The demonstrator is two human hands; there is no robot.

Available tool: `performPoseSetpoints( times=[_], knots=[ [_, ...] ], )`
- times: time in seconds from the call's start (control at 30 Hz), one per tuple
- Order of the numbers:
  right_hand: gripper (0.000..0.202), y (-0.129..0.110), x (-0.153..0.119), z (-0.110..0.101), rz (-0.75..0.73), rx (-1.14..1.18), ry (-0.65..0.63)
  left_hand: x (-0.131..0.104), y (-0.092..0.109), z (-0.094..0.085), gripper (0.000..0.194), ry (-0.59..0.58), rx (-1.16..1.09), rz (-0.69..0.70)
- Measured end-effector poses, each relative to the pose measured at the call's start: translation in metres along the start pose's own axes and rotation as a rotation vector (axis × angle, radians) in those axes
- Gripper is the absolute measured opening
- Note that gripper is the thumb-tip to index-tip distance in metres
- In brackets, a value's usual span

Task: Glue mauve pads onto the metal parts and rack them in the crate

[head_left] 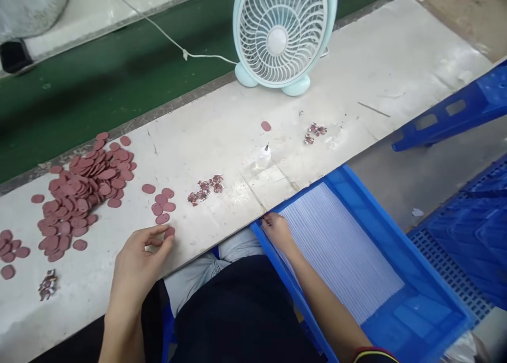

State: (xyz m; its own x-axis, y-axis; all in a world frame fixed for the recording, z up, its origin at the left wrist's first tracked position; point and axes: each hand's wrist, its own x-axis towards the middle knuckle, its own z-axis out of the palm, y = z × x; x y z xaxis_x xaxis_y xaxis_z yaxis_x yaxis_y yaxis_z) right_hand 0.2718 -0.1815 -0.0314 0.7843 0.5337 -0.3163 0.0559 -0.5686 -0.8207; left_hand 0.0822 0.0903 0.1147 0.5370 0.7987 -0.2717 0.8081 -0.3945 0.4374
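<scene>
My left hand (138,260) is over the near side of the table, with a reddish-brown oval disc (169,231) pinched between thumb and fingers. Just beyond it lie several loose discs of the same kind (161,199). My right hand (278,231) is at the near-left corner of a blue plastic crate (366,194), by the table edge. Its fingers are closed, and whatever they hold is too small to make out. Inside the crate is a layer of white, thin, closely ridged strips (340,247). Small brown-and-silver pieces (205,189) lie in a cluster between the hands.
A large heap of discs (79,194) covers the table's left part. Further clusters of small shiny pieces (48,285) lie about. A small clear bottle with a dark tip (263,157) stands mid-table, below a pale blue fan (277,40). Blue stools (455,107) are at the right.
</scene>
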Motion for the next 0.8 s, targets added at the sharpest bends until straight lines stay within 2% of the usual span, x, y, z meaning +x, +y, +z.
performPoseSetpoints(
  times=[0.1,0.27,0.53,0.6,0.67,0.8],
  knots=[
    [0.026,0.004,0.007,0.011,0.001,-0.067,-0.014,-0.001,0.001,0.002,0.040,0.009,0.023,-0.031],
    [0.027,0.007,0.009,0.010,0.017,-0.116,-0.047,0.001,-0.002,0.005,0.039,-0.031,-0.095,-0.056],
    [0.026,-0.012,0.011,0.004,0.079,-0.022,-0.013,-0.005,0.001,0.000,0.030,-0.030,-0.263,-0.037],
    [0.025,-0.021,0.008,-0.008,0.100,0.040,0.020,-0.009,-0.002,-0.003,0.028,-0.018,-0.390,-0.012],
    [0.027,-0.031,0.000,-0.029,0.127,0.119,0.069,-0.013,-0.008,-0.004,0.028,-0.011,-0.584,0.007],
    [0.032,-0.064,-0.022,-0.078,0.181,0.340,0.143,-0.026,-0.014,0.007,0.023,-0.132,-1.039,-0.064]
  ],
)
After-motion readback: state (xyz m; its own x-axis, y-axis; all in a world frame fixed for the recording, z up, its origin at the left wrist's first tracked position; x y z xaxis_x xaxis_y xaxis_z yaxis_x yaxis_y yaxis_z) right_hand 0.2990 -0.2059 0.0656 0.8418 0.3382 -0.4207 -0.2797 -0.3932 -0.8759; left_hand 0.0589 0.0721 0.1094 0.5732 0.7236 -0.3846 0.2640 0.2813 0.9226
